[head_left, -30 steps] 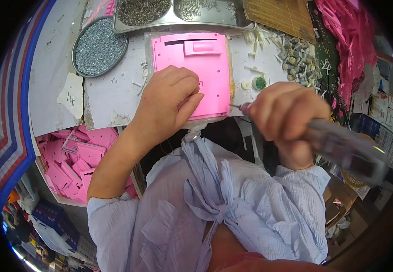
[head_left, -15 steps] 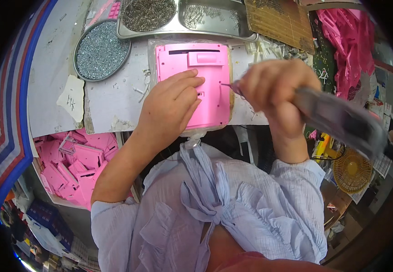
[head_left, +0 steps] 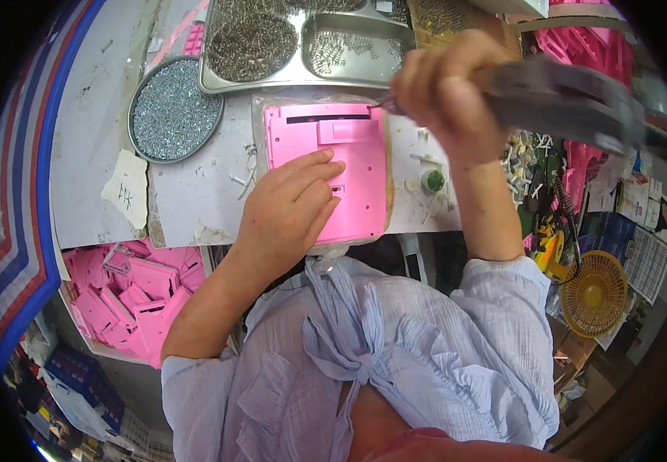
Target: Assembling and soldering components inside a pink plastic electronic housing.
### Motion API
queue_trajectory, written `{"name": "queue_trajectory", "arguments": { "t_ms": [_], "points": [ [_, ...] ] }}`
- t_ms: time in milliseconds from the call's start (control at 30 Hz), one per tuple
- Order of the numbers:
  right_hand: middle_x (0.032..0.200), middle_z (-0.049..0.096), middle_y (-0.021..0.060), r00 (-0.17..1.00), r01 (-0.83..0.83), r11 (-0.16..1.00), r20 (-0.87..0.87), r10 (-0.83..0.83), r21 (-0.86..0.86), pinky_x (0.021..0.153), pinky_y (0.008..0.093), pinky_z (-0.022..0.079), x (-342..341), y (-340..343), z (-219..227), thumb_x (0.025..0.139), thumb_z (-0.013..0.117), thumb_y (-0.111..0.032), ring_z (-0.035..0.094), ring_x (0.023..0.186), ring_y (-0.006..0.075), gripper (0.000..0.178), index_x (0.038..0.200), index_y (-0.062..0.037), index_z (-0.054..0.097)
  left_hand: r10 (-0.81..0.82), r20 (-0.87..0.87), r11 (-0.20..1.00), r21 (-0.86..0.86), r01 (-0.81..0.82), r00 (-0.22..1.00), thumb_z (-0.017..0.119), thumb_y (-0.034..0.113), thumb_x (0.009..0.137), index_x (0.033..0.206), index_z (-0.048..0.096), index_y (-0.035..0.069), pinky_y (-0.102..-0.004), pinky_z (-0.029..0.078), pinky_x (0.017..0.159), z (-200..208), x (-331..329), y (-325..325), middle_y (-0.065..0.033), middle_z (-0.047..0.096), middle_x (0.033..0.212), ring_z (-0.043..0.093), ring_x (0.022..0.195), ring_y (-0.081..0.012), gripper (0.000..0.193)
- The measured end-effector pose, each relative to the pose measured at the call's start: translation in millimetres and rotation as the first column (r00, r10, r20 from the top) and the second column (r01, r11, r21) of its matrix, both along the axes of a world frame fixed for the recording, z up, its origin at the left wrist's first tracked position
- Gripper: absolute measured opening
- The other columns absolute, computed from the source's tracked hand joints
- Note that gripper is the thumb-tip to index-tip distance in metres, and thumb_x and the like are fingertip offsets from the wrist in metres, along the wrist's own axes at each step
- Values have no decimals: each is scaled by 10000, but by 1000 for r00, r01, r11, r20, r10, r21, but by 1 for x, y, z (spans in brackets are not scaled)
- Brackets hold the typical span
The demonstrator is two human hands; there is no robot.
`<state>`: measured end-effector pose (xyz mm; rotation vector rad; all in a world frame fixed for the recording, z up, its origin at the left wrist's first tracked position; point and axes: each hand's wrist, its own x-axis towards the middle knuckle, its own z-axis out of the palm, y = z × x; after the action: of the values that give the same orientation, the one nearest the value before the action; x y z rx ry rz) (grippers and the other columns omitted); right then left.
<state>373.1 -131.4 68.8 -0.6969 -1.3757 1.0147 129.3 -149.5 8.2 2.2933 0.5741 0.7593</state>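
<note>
A pink plastic casing (head_left: 360, 169) with several screw holes lies on the table in front of me, on clear plastic film. My left hand (head_left: 291, 196) rests flat across its left part, fingers stretched toward the middle. My right hand (head_left: 453, 92) is wrapped round a dark power screwdriver (head_left: 564, 100), blurred by motion. The tool's bit reaches the casing's far right corner; whether it touches the screw hole there I cannot tell.
A round dish of silvery screws (head_left: 177, 110) stands at the far left, beside a metal tray (head_left: 303, 77) of small springs. Below left is a box of pink casing parts (head_left: 129, 300). Small white parts (head_left: 514, 165) and a green-topped bottle (head_left: 433, 181) lie right of the casing.
My right hand has carried the screwdriver away from me, from the casing's right middle hole to its far right corner. My left hand stays on the casing. The whole view has shifted slightly.
</note>
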Motion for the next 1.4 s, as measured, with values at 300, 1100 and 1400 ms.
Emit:
{"name": "queue_trajectory", "arguments": {
  "t_ms": [300,1100,1400],
  "points": [
    [608,518,71,999,-33,997,-13,32,-63,491,305,394,0,11,-20,975,657,-174,435,506,139,195,919,-44,523,37,45,999,-39,-35,998,764,36,815,853,636,37,-408,534,946,0,1,-2,-117,737,1150,680,1153,-316,134],
    [588,504,-19,981,-156,980,-132,140,-125,504,311,409,-73,-29,41,960,685,-374,486,516,146,283,961,-137,532,157,215,980,-154,-125,964,785,41,782,896,699,78,-380,477,876,6,-27,2,-80,731,923,704,907,-241,148],
    [582,438,22,977,-173,983,-113,179,62,501,316,364,-72,47,-8,1017,538,-180,428,543,144,128,1028,-53,552,193,64,975,100,-198,979,780,87,808,878,627,89,-395,399,921,-6,-32,-4,-45,711,1084,680,1097,-204,168]
  ]
}}
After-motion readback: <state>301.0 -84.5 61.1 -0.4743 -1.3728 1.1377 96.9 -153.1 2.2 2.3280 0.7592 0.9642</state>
